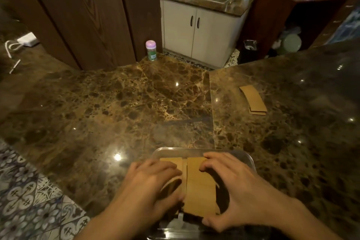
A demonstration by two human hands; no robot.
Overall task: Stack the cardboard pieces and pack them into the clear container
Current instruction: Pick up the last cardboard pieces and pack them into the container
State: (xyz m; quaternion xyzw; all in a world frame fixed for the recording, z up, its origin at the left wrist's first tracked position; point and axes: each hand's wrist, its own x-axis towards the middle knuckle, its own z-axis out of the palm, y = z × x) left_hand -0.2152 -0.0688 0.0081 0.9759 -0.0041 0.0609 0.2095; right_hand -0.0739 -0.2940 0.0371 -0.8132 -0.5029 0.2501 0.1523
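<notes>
Brown marble counter (120, 115) carried clear container (250, 159), loose cardboard pieces (254, 99), pink-capped bottle (151, 50), white charger (27, 39).

Glossy brown marble worktop (120, 107) mirrors lights; matt tan cardboard pieces (199, 183) lie in a clear, smooth plastic container (247, 157); wood-grain panels (81, 15) behind.
</notes>
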